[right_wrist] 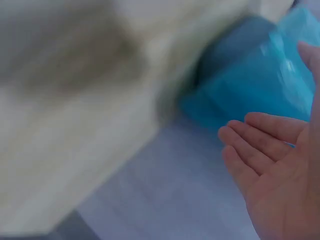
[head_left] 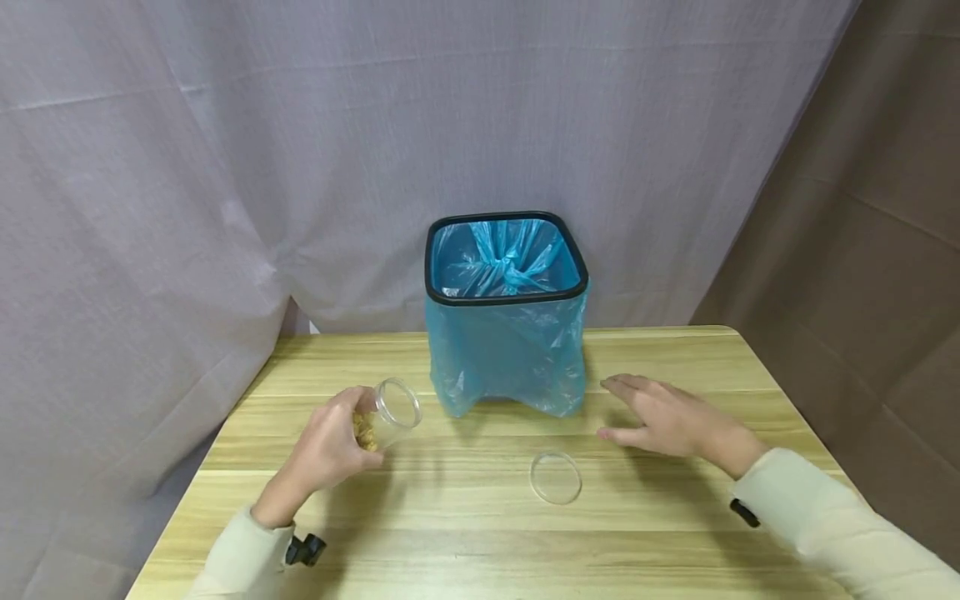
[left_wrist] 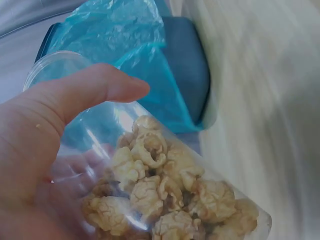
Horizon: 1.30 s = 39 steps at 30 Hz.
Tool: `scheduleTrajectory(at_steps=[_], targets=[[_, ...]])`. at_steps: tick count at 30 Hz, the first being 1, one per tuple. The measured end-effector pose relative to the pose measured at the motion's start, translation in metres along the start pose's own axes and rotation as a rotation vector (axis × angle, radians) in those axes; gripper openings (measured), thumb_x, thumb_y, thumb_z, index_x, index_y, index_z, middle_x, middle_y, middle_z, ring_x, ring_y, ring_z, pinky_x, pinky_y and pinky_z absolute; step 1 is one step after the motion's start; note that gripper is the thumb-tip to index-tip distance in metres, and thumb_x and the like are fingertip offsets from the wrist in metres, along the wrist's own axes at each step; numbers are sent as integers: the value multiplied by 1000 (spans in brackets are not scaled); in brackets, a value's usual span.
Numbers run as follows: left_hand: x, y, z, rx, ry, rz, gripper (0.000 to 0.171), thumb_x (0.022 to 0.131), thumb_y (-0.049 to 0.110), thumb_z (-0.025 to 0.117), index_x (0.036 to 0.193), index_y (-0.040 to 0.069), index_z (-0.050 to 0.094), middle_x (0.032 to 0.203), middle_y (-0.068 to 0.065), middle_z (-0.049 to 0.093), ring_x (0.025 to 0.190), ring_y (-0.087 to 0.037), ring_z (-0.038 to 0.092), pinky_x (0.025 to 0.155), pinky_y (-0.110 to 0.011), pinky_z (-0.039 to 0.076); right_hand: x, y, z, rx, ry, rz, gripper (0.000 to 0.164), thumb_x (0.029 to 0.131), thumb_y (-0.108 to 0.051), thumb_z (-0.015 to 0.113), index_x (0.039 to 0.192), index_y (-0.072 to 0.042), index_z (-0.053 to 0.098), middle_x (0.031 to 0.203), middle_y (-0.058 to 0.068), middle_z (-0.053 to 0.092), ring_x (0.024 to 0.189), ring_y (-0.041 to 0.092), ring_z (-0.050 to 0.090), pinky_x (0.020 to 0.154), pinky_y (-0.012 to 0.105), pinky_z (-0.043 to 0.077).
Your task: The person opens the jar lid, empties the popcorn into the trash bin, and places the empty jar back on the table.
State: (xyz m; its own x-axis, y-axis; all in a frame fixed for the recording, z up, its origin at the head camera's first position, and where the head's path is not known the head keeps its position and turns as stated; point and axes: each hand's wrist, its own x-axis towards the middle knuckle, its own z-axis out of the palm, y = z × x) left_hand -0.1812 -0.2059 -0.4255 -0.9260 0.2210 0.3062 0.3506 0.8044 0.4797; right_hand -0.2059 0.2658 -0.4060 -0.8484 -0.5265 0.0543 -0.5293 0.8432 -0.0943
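My left hand [head_left: 333, 442] grips a clear plastic jar [head_left: 393, 417], tilted with its uncovered mouth toward the bin. Caramel-coloured popcorn [left_wrist: 160, 185] lies in the jar's lower part, seen close up in the left wrist view. My right hand [head_left: 663, 417] hovers over the table at the right of the bin, fingers extended and holding nothing; its palm shows in the right wrist view. A clear round lid [head_left: 555, 478] lies flat on the table between the hands. Behind it stands a trash bin [head_left: 506, 302] with a black rim, lined with a blue plastic bag [head_left: 510, 346].
The wooden table [head_left: 465, 542] has its back edge just behind the bin. A grey curtain [head_left: 337, 150] hangs behind and to the left, and a brown one [head_left: 862, 233] at the right. Inside the bin, the bag is knotted.
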Motion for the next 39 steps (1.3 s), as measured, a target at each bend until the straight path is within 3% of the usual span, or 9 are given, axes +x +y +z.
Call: scheduleTrajectory(at_steps=[10,16,21,29,39], targets=[[27,0,-48,43,17,33,77,53,24,89,120,5,56,100,-9,68,84,-20,62,74,-36,52,27,11,-84,-68,16,91,90,89,-67,47,151,-5,29,156,18,32,140,40,37,108,60,37],[48,6,-78,137,56,71,67,52,26,87,109,7,58,98,-8,66,85,-23,60,74,-40,50,52,6,-121,-87,14,90,94,88,-72,39,156,-13,12,163,13,17,146,38,25,114,61,27],[68,17,-103,175,49,80,65,55,24,85,112,8,59,101,-7,65,87,-24,59,75,-43,49,70,0,-146,-106,20,78,95,88,-73,37,157,-17,2,165,8,5,149,37,18,116,62,22],[94,34,-127,228,71,108,69,53,24,88,113,7,59,99,-8,66,85,-25,60,73,-43,50,96,-11,-160,-118,23,48,97,87,-77,34,156,-22,-5,165,4,-2,151,35,10,117,61,19],[122,53,-138,310,108,143,61,55,26,86,106,11,58,92,-4,62,80,-25,58,70,-42,48,118,-15,-146,-128,0,56,102,85,-80,31,156,-15,-4,165,8,-2,151,35,8,120,57,16]])
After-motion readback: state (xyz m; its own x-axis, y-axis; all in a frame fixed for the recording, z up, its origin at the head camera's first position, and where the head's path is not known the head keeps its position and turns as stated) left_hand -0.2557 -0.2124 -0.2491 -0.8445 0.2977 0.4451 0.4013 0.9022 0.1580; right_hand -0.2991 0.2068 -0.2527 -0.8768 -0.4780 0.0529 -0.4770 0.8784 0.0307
